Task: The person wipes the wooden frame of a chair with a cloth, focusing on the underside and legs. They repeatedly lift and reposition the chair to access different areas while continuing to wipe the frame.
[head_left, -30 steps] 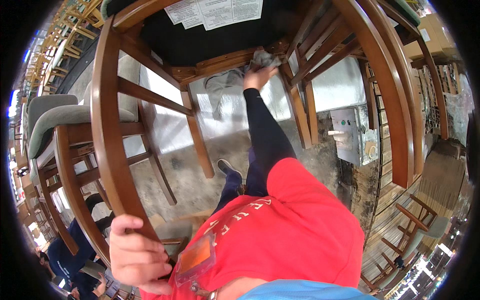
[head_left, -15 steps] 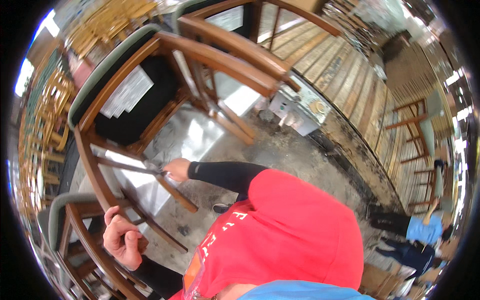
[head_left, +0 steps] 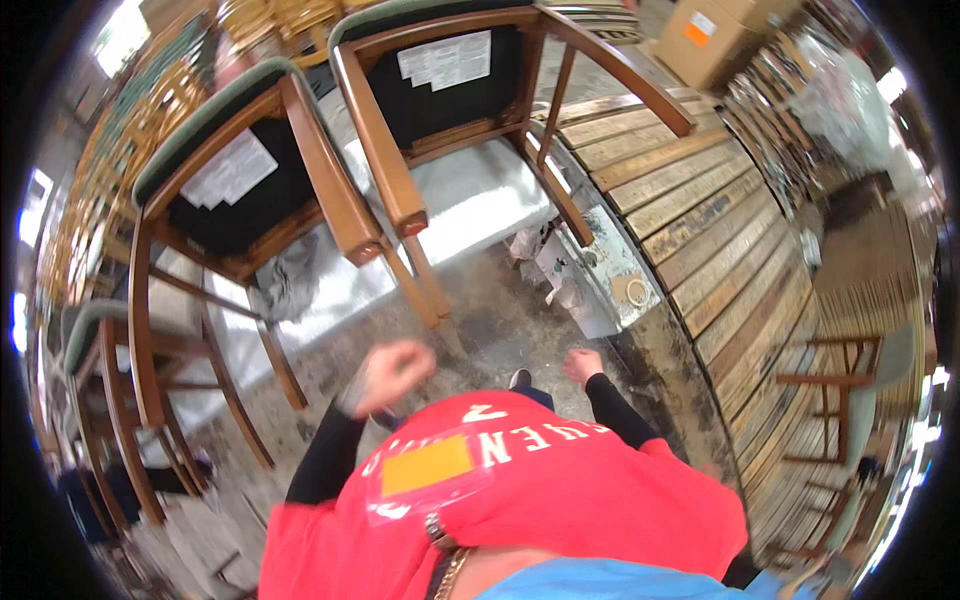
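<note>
My left hand (head_left: 392,375) is in front of my chest, its fingers smeared by motion and no object visible in it. To its right, my right hand (head_left: 582,367) hangs over the floor with fingers curled in and nothing seen in them. Both are apart from the chairs. Ahead, a wooden chair (head_left: 395,185) with a grey-green seat is turned so its black underside and white label show. A second such chair (head_left: 320,175) stands left of it, nearest my left hand. Both rest on a surface with a shiny pale covering (head_left: 475,190). A grey cloth (head_left: 288,282) lies under the second chair.
A slatted wooden platform (head_left: 690,215) runs along the right. Before it stands a white box (head_left: 590,310) with a tape roll (head_left: 637,291) on top. Another chair (head_left: 105,390) is at the left. A cardboard carton (head_left: 715,40) and stacked cardboard (head_left: 870,265) are farther off.
My right hand has left the chair's lower rails and come back to the right. My left hand has let go of the chair leg and moved in. My view has turned right.
</note>
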A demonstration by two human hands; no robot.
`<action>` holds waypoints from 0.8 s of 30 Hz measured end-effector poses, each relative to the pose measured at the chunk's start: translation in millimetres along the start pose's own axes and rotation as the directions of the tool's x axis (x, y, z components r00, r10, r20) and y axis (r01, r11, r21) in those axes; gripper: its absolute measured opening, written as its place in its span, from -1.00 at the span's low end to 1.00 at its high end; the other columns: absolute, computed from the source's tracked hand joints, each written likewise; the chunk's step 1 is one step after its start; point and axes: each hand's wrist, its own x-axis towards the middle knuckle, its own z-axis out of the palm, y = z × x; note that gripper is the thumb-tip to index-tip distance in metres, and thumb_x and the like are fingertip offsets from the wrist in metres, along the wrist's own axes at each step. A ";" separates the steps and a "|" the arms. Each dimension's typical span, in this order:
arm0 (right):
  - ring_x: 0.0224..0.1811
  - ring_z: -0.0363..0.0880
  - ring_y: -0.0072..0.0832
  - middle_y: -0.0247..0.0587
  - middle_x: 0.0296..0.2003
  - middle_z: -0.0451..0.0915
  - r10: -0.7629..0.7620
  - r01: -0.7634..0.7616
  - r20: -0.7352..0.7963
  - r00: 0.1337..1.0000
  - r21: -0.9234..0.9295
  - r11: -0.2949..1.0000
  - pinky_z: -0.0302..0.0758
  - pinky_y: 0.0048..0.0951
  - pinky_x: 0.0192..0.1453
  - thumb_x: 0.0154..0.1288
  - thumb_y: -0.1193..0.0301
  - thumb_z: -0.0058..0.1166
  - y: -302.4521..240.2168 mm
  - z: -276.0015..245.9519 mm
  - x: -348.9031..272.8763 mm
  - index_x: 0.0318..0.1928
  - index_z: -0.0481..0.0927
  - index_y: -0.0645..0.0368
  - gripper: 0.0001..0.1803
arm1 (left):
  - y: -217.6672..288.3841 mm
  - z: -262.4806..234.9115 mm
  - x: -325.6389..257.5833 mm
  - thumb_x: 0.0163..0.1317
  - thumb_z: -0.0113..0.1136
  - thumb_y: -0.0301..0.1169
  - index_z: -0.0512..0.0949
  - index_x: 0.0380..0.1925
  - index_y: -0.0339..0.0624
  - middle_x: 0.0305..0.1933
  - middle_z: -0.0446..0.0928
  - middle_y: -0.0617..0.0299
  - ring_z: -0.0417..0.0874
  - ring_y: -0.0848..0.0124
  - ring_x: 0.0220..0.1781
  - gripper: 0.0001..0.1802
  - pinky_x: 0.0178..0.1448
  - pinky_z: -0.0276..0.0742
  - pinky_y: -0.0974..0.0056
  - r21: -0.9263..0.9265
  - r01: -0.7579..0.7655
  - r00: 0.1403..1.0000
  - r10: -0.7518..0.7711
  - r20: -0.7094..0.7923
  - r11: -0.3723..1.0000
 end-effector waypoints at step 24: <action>-0.21 0.70 -0.09 0.04 0.01 0.49 -0.180 0.380 0.969 0.171 0.104 0.919 0.74 0.04 -0.21 0.35 -0.03 0.26 -497.9 221.8 -151.9 0.23 0.39 0.35 -0.25 | 102.2 42.2 166.9 0.51 -0.19 0.24 0.49 0.10 -0.20 -0.14 0.62 0.11 0.65 0.05 0.09 -0.31 0.30 0.46 -0.28 -0.903 -0.359 0.892 0.196 -0.406 -0.236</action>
